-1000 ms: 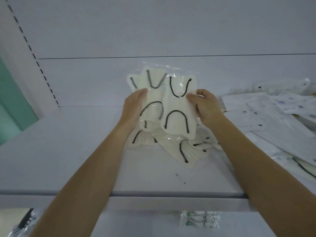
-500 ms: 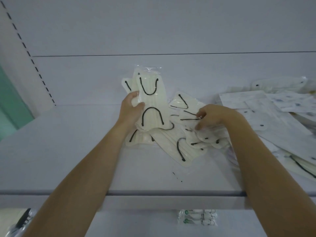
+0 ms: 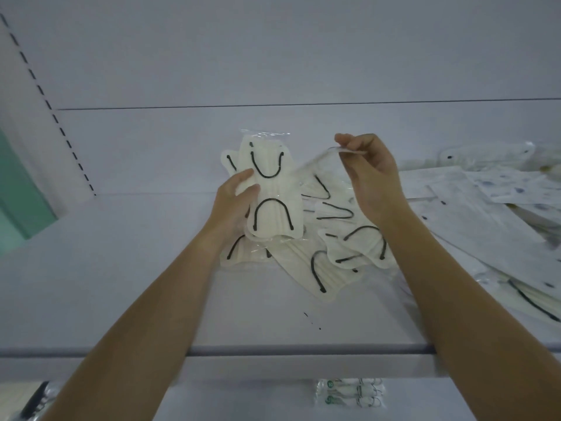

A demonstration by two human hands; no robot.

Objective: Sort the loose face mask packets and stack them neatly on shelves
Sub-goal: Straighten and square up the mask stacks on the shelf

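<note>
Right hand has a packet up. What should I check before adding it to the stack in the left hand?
1. Grip of left hand on held stack: ok.
2. Pinch of right hand on lifted packet, at its clear edge: ok.
3. Orientation of lifted packet matches held stack: cannot tell, blurred.
4. Edges of held stack flush: not ok, one packet juts out left.
5. The loose pile cleared: not ok.
6. Bare shelf at left: ok.

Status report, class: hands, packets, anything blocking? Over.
Left hand grips upright packet stack. Right hand pinches one lifted packet. Loose pile underneath, nothing blocking.
</note>
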